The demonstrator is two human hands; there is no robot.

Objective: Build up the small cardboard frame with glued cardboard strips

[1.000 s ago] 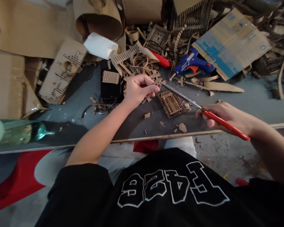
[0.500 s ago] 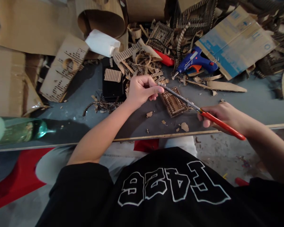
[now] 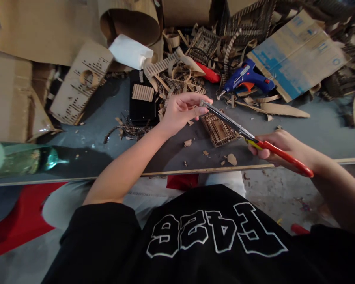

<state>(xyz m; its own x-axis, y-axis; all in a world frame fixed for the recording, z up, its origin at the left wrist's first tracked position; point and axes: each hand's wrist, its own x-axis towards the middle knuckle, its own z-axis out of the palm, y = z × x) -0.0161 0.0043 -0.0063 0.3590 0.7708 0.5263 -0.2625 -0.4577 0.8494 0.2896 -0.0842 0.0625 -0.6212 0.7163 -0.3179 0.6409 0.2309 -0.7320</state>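
Head view, my right hand [image 3: 279, 148] gripping red-handled scissors [image 3: 248, 137], my left hand [image 3: 179, 112] pinching their blade tip, above a woven cardboard tray [image 3: 217, 130], apparently empty, on the grey table [image 3: 328, 126], blue glue gun [image 3: 247, 79] behind.

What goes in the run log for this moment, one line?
left hand: fingers at scissors tip | right hand: grips red-handled scissors | below blades: woven cardboard tray on table | behind: blue glue gun

On the tabletop [image 3: 100, 118], the woven cardboard tray [image 3: 218, 129] lies between the left hand [image 3: 177, 112] and right hand [image 3: 279, 148], under the utility knife [image 3: 248, 138]. The glue gun [image 3: 245, 79] lies behind it.
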